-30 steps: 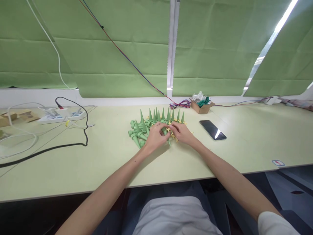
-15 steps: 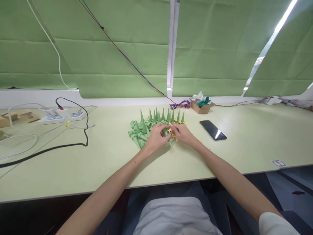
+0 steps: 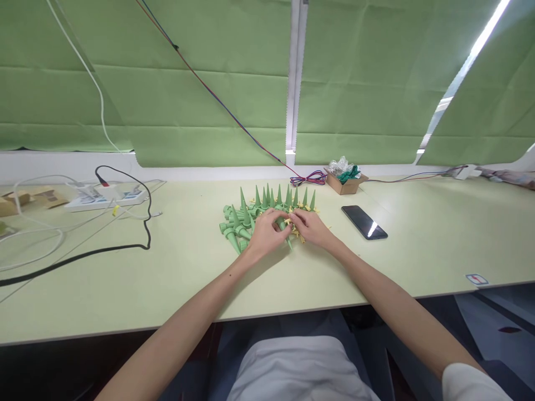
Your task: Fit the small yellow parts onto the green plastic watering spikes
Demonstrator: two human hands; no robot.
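Note:
My left hand (image 3: 268,229) is closed around a green plant watering spike (image 3: 288,241), its pointed tip aimed down toward me. Against the spike's upper end, the fingers of my right hand (image 3: 308,225) pinch a small yellow valve (image 3: 288,221), mostly hidden by the fingertips. Behind both hands a row of green spikes (image 3: 288,196) stands points up, with yellow pieces at some of their bases. More green spikes (image 3: 230,236) lie in a pile left of my left hand. Loose yellow valves (image 3: 301,238) lie partly under my right hand.
To the right lies a black phone (image 3: 364,222). A small cardboard box (image 3: 345,185) with plastic wrap stands at the back beside a coiled cable (image 3: 308,178). At the left are a power strip (image 3: 106,200) and a black cable (image 3: 104,252). The table's front edge runs below my forearms.
Almost nothing differs. Both hands stay at the same spot with the spike and valve, with only a slight shift of the left hand and the spike.

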